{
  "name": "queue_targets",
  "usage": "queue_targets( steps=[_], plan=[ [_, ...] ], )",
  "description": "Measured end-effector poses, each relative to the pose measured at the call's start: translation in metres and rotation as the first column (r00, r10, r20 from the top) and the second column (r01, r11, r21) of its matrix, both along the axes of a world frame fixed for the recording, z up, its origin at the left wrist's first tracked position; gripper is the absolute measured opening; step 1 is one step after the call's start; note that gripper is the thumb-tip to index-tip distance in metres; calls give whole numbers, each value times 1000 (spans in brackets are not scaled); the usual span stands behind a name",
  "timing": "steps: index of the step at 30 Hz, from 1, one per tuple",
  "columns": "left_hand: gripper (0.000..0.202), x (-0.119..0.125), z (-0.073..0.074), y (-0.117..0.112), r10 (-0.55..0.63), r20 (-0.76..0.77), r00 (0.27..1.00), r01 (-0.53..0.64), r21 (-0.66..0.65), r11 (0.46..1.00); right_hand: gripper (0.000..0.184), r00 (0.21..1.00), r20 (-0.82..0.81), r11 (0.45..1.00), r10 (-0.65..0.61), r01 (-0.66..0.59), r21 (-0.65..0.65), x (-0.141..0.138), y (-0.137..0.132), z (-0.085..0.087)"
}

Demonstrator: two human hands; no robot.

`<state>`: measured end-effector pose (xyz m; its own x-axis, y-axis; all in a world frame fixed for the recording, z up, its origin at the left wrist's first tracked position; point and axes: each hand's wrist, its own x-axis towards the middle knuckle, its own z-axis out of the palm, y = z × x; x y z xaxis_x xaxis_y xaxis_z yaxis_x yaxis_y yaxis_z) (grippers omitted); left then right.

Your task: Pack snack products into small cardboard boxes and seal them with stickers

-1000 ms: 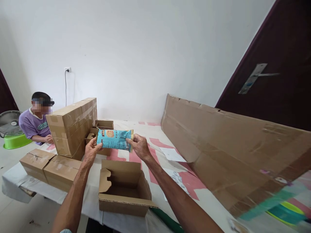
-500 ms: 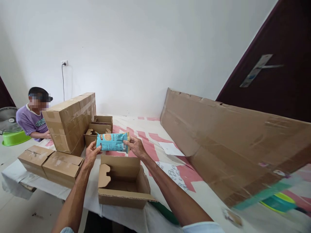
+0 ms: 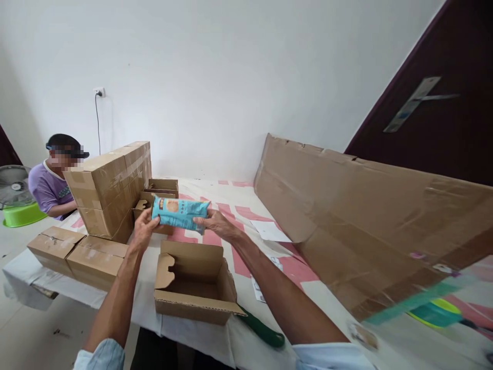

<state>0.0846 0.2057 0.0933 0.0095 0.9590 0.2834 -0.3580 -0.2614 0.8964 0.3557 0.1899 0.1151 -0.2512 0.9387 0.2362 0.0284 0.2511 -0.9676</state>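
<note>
I hold a light-blue snack packet (image 3: 179, 213) lengthwise in the air with both hands. My left hand (image 3: 143, 229) grips its left end, and my right hand (image 3: 215, 224) cups its right end from below. Under the packet and nearer to me, an open, empty cardboard box (image 3: 192, 283) stands on the white-and-pink table cover (image 3: 223, 205), its flaps up.
Sealed cartons stand in a stack (image 3: 110, 187) at the left, with two low ones (image 3: 77, 254) in front and open boxes (image 3: 159, 190) behind the packet. A large flattened cardboard sheet (image 3: 365, 221) leans along the right. Another person in purple (image 3: 52, 182) sits far left. A green strap (image 3: 262, 331) hangs over the table edge.
The packet has tilted, its right end lower, and my right hand has slid from pinching the end to cupping it from beneath. The view has shifted slightly.
</note>
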Motion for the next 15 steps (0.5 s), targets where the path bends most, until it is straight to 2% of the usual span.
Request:
queue_targets(
  steps=[3, 5, 6, 8, 12, 15],
  plan=[
    [78, 1, 45, 8, -6, 11, 1000, 5, 137, 991, 47, 1000, -27, 992, -6, 9, 129, 7, -2, 33],
    [76, 2, 57, 10, 41, -4, 999, -39, 238, 970, 44, 998, -50, 978, -30, 39, 204, 11, 1, 44],
    [74, 2, 54, 9, 75, -20, 997, -67, 244, 967, 43, 998, -50, 977, -36, 46, 208, 12, 4, 44],
    [72, 1, 34, 5, 131, -66, 989, -118, 167, 979, 44, 1000, -3, 990, -15, 15, 143, 12, 10, 33],
    [66, -3, -42, -4, 169, -151, 974, -174, -19, 985, 50, 980, 140, 987, 138, -125, -100, 5, 23, -17],
    [61, -9, -90, 0, 208, -226, 951, -238, -111, 965, 51, 965, 172, 971, 198, -169, -167, -7, 30, -51]
  ],
)
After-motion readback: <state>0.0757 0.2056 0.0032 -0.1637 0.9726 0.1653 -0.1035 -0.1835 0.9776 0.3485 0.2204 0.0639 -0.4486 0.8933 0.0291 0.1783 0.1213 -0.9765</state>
